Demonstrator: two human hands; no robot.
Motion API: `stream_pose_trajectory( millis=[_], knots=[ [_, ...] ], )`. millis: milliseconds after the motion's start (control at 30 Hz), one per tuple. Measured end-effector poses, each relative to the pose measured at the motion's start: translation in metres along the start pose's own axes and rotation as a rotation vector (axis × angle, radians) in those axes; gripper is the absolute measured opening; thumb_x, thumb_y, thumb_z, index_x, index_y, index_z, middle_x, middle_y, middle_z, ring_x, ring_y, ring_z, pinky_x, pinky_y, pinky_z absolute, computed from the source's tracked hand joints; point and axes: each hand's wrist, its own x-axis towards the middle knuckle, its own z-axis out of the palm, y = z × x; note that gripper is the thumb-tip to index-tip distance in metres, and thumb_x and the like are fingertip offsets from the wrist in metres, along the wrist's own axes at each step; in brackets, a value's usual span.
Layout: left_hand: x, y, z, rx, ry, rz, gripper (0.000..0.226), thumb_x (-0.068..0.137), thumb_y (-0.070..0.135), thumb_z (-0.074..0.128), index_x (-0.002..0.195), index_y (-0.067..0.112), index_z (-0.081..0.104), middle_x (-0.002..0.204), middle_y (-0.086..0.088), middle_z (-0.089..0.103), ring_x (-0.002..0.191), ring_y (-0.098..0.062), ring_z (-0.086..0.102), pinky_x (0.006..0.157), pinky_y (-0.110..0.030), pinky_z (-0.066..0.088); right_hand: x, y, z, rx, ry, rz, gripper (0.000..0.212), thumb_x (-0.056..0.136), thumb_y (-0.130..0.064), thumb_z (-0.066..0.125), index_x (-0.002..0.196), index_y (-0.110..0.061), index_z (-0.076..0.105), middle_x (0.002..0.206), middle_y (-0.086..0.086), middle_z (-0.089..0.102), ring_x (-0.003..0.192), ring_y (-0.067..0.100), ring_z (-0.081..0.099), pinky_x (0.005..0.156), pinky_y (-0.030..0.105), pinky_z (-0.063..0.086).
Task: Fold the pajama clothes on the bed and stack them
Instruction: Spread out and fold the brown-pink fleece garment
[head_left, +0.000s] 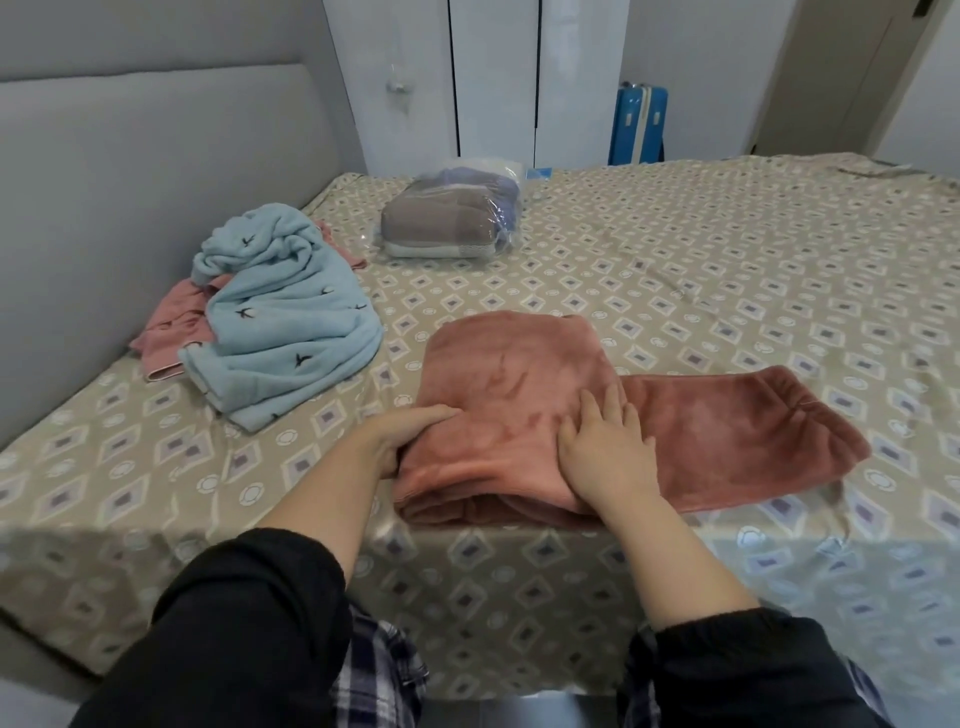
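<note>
A pink fleece pajama piece (519, 374) lies partly folded near the bed's front edge, with one leg stretching out to the right (753, 431). My left hand (402, 434) grips its left folded edge, thumb under the fabric. My right hand (605, 449) lies flat on top of the fold, fingers spread. A crumpled light-blue pajama garment with small dark bird prints (283, 317) sits in a heap at the left, on top of another pink garment (174, 325).
The bed (675, 249) has a beige diamond-patterned sheet. A clear plastic bag of folded grey and blue textiles (449, 215) rests at the back. A grey headboard (130, 156) is on the left; white wardrobe doors and a blue suitcase (638, 124) stand behind.
</note>
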Motion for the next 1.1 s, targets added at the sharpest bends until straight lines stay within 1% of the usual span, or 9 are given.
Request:
stream_pose_trajectory(
  millis=[200, 433, 600, 700, 767, 867, 967, 1033, 1100],
  knots=[
    [-0.035, 0.022, -0.02, 0.034, 0.203, 0.158, 0.042, 0.081, 0.011, 0.071, 0.121, 0.002, 0.062, 0.106, -0.014, 0.068, 0.089, -0.024, 0.065, 0.076, -0.032, 0.054, -0.006, -0.029, 0.005, 0.073, -0.072, -0.062, 0.06, 0.098, -0.046, 0.025, 0.151, -0.018, 0.021, 0.16, 0.014, 0.006, 0.146, 0.034, 0.009, 0.116, 0.05, 0.019],
    [-0.087, 0.055, -0.041, 0.168, 0.381, 0.265, 0.063, 0.068, 0.023, 0.083, 0.125, 0.011, 0.058, 0.118, -0.01, 0.065, 0.103, -0.027, 0.063, 0.091, -0.04, 0.053, -0.013, -0.078, 0.011, 0.261, -0.193, -0.176, 0.055, 0.1, -0.036, 0.03, 0.149, -0.013, 0.026, 0.157, 0.016, 0.017, 0.143, 0.034, 0.019, 0.115, 0.044, 0.022],
    [-0.1, 0.096, 0.004, 0.159, 0.281, 0.383, 0.066, 0.08, 0.029, 0.075, 0.137, 0.015, 0.045, 0.123, -0.008, 0.061, 0.1, -0.024, 0.064, 0.082, -0.037, 0.056, 0.0, -0.031, -0.038, 0.596, -0.312, -0.193, 0.043, 0.102, -0.035, 0.038, 0.138, -0.015, 0.047, 0.138, 0.007, 0.052, 0.128, 0.026, 0.047, 0.104, 0.036, 0.036],
    [-0.107, 0.12, 0.051, 0.147, 0.137, 0.393, 0.064, 0.089, 0.031, 0.064, 0.143, 0.023, 0.031, 0.123, -0.012, 0.059, 0.098, -0.024, 0.066, 0.066, -0.031, 0.056, 0.019, 0.021, -0.077, 0.972, -0.319, 0.005, 0.045, 0.1, -0.036, 0.043, 0.138, -0.013, 0.044, 0.139, 0.005, 0.049, 0.127, 0.023, 0.048, 0.104, 0.041, 0.038],
    [-0.108, 0.13, 0.084, 0.108, -0.035, 0.409, 0.065, 0.091, 0.028, 0.061, 0.146, 0.026, 0.026, 0.133, -0.021, 0.052, 0.109, -0.03, 0.062, 0.069, -0.033, 0.056, 0.029, 0.055, -0.107, 1.153, -0.275, 0.097, 0.044, 0.1, -0.036, 0.043, 0.135, -0.01, 0.045, 0.136, 0.011, 0.05, 0.115, 0.024, 0.056, 0.097, 0.039, 0.045],
    [-0.097, 0.125, 0.129, -0.024, -0.248, 0.45, 0.069, 0.093, 0.019, 0.06, 0.15, 0.029, 0.022, 0.129, -0.001, 0.054, 0.121, -0.021, 0.052, 0.093, -0.036, 0.046, 0.038, 0.099, -0.146, 1.277, -0.163, 0.194, 0.043, 0.101, -0.04, 0.035, 0.131, -0.011, 0.046, 0.115, 0.016, 0.057, 0.09, 0.024, 0.059, 0.075, 0.037, 0.048],
    [-0.071, 0.098, 0.151, 0.118, -0.003, 0.506, 0.077, 0.089, 0.014, 0.062, 0.153, 0.021, 0.019, 0.148, -0.006, 0.041, 0.127, -0.021, 0.047, 0.097, -0.03, 0.038, 0.048, 0.134, -0.162, 1.179, -0.073, 0.288, 0.055, 0.098, -0.047, 0.039, 0.139, -0.012, 0.04, 0.131, 0.014, 0.052, 0.114, 0.029, 0.055, 0.094, 0.041, 0.046],
    [-0.054, 0.072, 0.152, 0.155, 0.157, 0.368, 0.081, 0.089, 0.023, 0.064, 0.154, 0.018, 0.015, 0.153, -0.008, 0.034, 0.132, -0.027, 0.042, 0.093, -0.031, 0.036, 0.049, 0.15, -0.159, 0.918, -0.006, 0.33, 0.06, 0.094, -0.051, 0.044, 0.139, -0.011, 0.045, 0.14, 0.014, 0.047, 0.124, 0.031, 0.049, 0.107, 0.045, 0.038],
    [-0.041, 0.046, 0.154, 0.021, 0.09, 0.161, 0.078, 0.088, 0.038, 0.065, 0.151, 0.016, 0.024, 0.15, -0.009, 0.037, 0.13, -0.029, 0.045, 0.098, -0.034, 0.039, 0.046, 0.158, -0.148, 0.704, 0.012, 0.282, 0.054, 0.093, -0.049, 0.046, 0.13, -0.011, 0.054, 0.132, 0.015, 0.055, 0.117, 0.033, 0.054, 0.103, 0.046, 0.042]
  ],
)
